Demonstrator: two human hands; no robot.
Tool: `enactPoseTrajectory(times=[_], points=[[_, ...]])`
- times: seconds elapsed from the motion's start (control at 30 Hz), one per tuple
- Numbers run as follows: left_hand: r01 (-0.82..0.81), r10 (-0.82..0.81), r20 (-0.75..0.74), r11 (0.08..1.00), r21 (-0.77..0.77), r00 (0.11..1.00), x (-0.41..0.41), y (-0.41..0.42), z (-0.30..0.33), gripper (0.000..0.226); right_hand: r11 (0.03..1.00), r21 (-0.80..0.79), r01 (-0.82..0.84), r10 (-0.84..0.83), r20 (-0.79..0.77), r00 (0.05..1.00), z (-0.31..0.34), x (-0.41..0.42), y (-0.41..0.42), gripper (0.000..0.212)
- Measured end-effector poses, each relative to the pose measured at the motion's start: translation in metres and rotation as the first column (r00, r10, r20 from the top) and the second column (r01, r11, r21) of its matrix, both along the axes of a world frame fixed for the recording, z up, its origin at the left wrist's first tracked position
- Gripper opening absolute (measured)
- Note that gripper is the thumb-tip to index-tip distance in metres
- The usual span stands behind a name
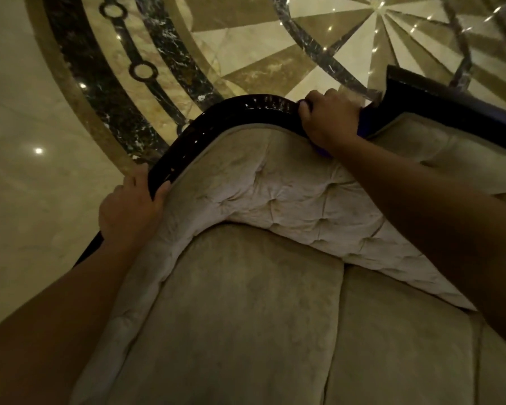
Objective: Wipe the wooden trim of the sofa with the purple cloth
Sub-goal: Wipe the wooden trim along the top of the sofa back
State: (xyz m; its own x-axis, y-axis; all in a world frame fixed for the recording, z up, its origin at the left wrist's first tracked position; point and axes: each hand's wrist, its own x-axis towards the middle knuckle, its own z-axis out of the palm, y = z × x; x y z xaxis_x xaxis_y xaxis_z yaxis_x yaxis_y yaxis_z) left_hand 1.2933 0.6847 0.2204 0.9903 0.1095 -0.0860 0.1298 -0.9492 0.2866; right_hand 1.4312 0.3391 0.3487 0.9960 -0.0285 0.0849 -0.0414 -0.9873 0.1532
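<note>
The sofa's dark glossy wooden trim curves along the top of the tufted beige backrest. My right hand presses the purple cloth onto the trim at the upper middle; only bits of the cloth show at the hand's right side and under the wrist. My left hand grips the trim lower on the left, fingers wrapped over its edge.
Beige seat cushions fill the lower frame. Behind the sofa lies a polished marble floor with a dark inlaid ring and a star pattern, reflecting ceiling lights.
</note>
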Motion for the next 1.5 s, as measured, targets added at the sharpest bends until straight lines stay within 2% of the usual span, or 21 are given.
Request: enactPoseTrajectory(times=[0.1,0.2,0.3,0.4,0.47,0.5,0.6,0.67,0.8,0.93,1.03,1.1,1.17,1.27,1.37,1.43,1.5], points=[[-0.009,0.01,-0.021,1.0,0.015,1.0,0.001,-0.001,0.001,0.067,0.954,0.274,0.12,-0.151,0.095,0.984,-0.016,0.005,0.035,0.045],[-0.017,0.018,-0.03,0.999,0.034,0.999,0.004,0.001,-0.002,0.067,0.947,0.299,0.114,-0.174,0.183,0.968,-0.029,0.012,0.073,0.042],[-0.03,0.029,-0.049,0.999,-0.021,0.998,0.007,0.003,-0.005,0.068,0.976,0.215,0.041,-0.082,0.186,0.979,-0.033,0.019,0.095,0.043],[-0.102,0.078,-0.124,0.974,-0.201,0.989,0.001,0.009,-0.001,0.069,0.976,0.132,-0.173,0.145,0.199,0.969,-0.038,0.013,0.123,0.045],[-0.223,0.176,-0.171,0.921,-0.318,0.969,-0.023,0.025,0.002,0.07,0.939,0.08,-0.336,0.312,0.217,0.925,-0.053,0.004,0.16,0.043],[-0.25,0.203,-0.169,0.909,-0.333,0.965,-0.035,0.027,0.006,0.07,0.921,0.05,-0.386,0.367,0.222,0.904,-0.055,-0.001,0.168,0.041],[-0.329,0.307,-0.134,0.923,-0.2,0.942,-0.109,0.048,0.008,0.067,0.85,0.012,-0.527,0.516,0.187,0.836,-0.085,-0.031,0.205,0.033],[-0.392,0.374,-0.137,0.909,-0.143,0.917,-0.153,0.072,0.006,0.065,0.807,0.098,-0.582,0.554,0.212,0.805,-0.113,-0.069,0.246,0.03],[-0.425,0.406,-0.152,0.897,-0.12,0.901,-0.157,0.074,-0.005,0.072,0.753,0.296,-0.587,0.563,0.17,0.808,-0.141,-0.142,0.298,0.026],[-0.456,0.437,-0.15,0.88,-0.134,0.887,-0.158,0.08,-0.008,0.083,0.685,0.403,-0.607,0.556,0.248,0.793,-0.148,-0.182,0.324,0.018],[-0.444,0.428,-0.165,0.893,-0.073,0.889,-0.155,0.082,-0.007,0.075,0.623,0.383,-0.682,0.649,0.233,0.724,-0.15,-0.19,0.322,0.02],[-0.407,0.391,-0.171,0.911,-0.069,0.904,-0.156,0.084,-0.006,0.057,0.537,0.331,-0.776,0.757,0.217,0.617,-0.148,-0.181,0.316,0.022],[-0.312,0.3,-0.155,0.948,-0.06,0.941,-0.147,0.081,-0.006,0.045,0.518,0.246,-0.819,0.816,0.144,0.56,-0.142,-0.152,0.293,0.027],[-0.16,0.154,-0.152,0.987,-0.026,0.976,-0.116,0.077,-0.007,0.042,0.619,0.07,-0.782,0.767,0.16,0.621,-0.126,-0.094,0.257,0.032],[-0.063,0.066,-0.124,0.998,0.031,0.99,-0.072,0.053,-0.005,0.049,0.639,-0.086,-0.764,0.767,0.142,0.625,-0.108,-0.053,0.223,0.031],[-0.047,0.054,-0.1,0.997,0.068,0.994,-0.057,0.044,-0.006,0.055,0.637,-0.121,-0.761,0.77,0.144,0.622,-0.101,-0.041,0.218,0.031],[-0.043,0.05,-0.077,0.995,0.094,0.996,-0.053,0.042,-0.007,0.056,0.671,-0.117,-0.732,0.742,0.111,0.662,-0.087,-0.032,0.216,0.036]])
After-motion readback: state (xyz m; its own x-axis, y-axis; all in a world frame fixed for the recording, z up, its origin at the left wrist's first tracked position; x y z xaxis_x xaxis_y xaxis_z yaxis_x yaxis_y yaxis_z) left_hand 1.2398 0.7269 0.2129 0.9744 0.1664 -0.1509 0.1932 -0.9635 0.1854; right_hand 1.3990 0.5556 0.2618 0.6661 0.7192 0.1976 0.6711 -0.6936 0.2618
